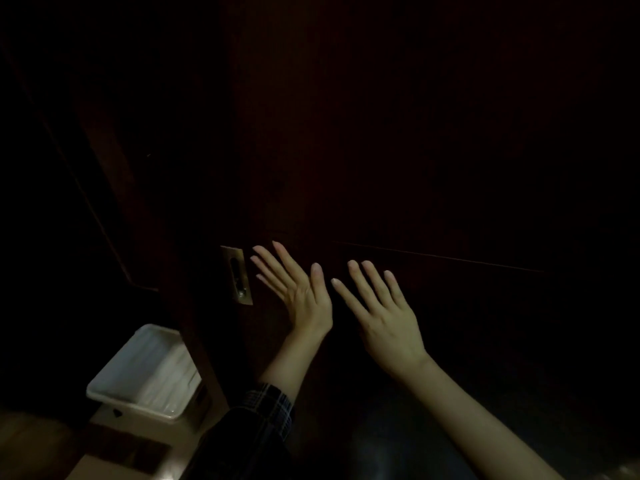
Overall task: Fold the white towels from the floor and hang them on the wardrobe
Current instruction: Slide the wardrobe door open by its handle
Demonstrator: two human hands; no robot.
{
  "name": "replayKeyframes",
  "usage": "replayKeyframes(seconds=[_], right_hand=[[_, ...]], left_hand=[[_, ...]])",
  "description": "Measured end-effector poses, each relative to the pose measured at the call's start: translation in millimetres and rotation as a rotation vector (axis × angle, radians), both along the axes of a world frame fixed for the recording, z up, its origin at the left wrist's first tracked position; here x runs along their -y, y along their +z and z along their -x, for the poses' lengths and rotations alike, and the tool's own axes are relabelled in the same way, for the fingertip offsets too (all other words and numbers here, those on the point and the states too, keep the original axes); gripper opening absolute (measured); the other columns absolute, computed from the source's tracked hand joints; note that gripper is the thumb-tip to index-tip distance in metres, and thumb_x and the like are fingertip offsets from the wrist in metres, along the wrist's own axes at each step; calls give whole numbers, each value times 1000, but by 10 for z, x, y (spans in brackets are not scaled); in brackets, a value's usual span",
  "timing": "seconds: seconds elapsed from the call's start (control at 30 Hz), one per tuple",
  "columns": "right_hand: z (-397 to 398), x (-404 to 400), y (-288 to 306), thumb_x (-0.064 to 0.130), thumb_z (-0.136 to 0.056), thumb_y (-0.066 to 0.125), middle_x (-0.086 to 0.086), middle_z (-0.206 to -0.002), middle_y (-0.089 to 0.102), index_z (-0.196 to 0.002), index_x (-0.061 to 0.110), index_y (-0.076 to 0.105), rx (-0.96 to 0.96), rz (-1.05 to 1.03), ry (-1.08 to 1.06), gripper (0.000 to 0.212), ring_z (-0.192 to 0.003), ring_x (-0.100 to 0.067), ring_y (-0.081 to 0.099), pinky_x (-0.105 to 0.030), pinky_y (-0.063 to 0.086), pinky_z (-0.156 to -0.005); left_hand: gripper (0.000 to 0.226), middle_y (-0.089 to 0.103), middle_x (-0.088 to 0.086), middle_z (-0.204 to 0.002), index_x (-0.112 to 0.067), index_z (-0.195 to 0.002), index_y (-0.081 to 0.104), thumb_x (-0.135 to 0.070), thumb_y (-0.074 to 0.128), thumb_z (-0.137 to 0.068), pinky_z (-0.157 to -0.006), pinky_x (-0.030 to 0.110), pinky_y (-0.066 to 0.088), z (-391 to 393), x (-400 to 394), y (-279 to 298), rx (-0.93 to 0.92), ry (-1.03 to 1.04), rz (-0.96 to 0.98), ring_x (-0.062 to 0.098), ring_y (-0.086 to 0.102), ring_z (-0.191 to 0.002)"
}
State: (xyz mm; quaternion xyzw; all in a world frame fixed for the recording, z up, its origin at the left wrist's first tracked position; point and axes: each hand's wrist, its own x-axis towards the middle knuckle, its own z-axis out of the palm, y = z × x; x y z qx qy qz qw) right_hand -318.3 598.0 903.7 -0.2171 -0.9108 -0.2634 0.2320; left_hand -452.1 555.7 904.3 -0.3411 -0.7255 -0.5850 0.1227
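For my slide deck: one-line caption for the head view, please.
Both hands, left and right, flat-fingered against a dark door beside its brass pull; white bin below.

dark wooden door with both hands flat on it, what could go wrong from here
1. The left hand lies beside the brass recessed handle at the door edge; if the panel slides, its fingers could get caught there.
2. Both the left and the right hand are open with no grip, so flat palms may slip on the wood.
3. The scene is very dim, and the white bin stands low by the door edge, easy to kick.
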Motion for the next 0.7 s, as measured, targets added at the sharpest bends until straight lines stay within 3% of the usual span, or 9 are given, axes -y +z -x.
replayKeyframes(seconds=[0.17, 0.27, 0.33, 0.4, 0.5, 0.63, 0.7], right_hand=[[-337, -103, 52, 12, -78, 67, -13, -159, -10, -152, 14, 12, -34, -42, 12, 92, -148, -25, 0, -41, 3, -120], [-747, -182, 68, 8, -78, 65, -15, -159, -1, -152, 17, 14, -176, 13, -87, 90, -148, -28, 3, -44, 6, -119], [-1060, -212, 98, 13, -85, 55, -16, -158, 4, -152, 19, 17, -260, 68, -167, 77, -147, -30, 4, -48, 9, -119], [-1362, -223, 139, 21, -89, 41, -18, -158, 3, -152, 21, 18, -351, 161, -272, 67, -147, -31, 2, -49, 11, -118], [-1838, -248, 155, 16, -87, 54, -15, -159, -7, -153, 23, 11, -531, 302, -454, 79, -148, -28, -3, -49, 18, -118], [-2508, -273, 233, 11, -87, 63, -10, -160, -6, -152, 27, -3, -719, 429, -654, 94, -145, -28, 16, -47, 44, -103], [-2801, -320, 296, 10, -89, 61, -9, -160, -5, -151, 26, -8, -863, 588, -787, 94, -143, -30, 23, -45, 48, -98]], left_hand=[[77, -19, 23, -154, -1, -149, -6, -51, 22, -97, -114, 32, -21, -273, -4, 145, -9, -67, -68, 20, -25, -143], [71, -20, 23, -153, -6, -150, -4, -40, 27, -96, -114, 36, -22, -567, -58, 172, -146, -205, -27, 21, -27, -142], [69, -25, 16, -153, -13, -151, -6, -39, 28, -97, -113, 37, -23, -800, -106, 195, -226, -297, 28, 22, -29, -142], [71, -34, 6, -152, -21, -151, -13, -39, 29, -97, -113, 39, -23, -1057, -168, 210, -360, -420, 90, 23, -29, -142], [76, -33, 2, -153, -24, -151, -13, -33, 38, -96, -114, 41, -21, -1546, -294, 221, -655, -622, 177, 22, -23, -144], [83, -16, 9, -158, -20, -152, 4, -28, 56, -88, -113, 48, -12, -2224, -514, 257, -1018, -675, 399, 23, -21, -145], [87, -25, 10, -155, -19, -151, -5, -27, 55, -89, -108, 44, -22, -2468, -630, 292, -1185, -675, 511, 24, -34, -139]])
